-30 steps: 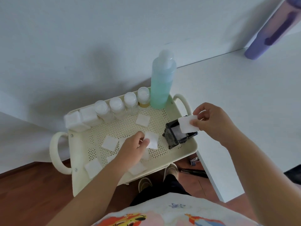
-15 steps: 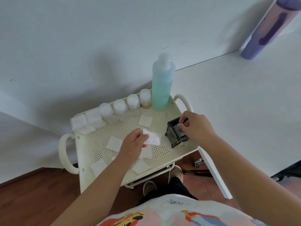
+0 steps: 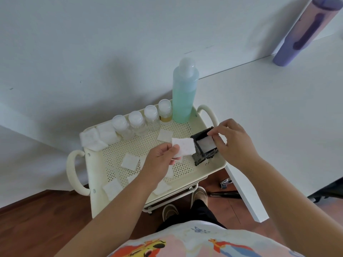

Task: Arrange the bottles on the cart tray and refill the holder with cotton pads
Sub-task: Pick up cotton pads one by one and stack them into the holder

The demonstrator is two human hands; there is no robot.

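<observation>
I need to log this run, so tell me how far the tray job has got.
Done, it seems: the tall green bottle and small bottles stand in a row along the tray's far edge. In hand: the left hand holds a cotton pad beside the black holder, which the right hand steadies; white pads already show inside. Left: several loose pads lie on the tray.

The cream perforated cart tray (image 3: 96,164) carries a back-edge row: two square white containers (image 3: 100,136), four small capped bottles (image 3: 143,121), then the tall teal bottle (image 3: 183,97) at the back right corner; loose cotton pads (image 3: 130,161) dot the middle and front; the black holder (image 3: 204,148) stands by the right edge.
</observation>
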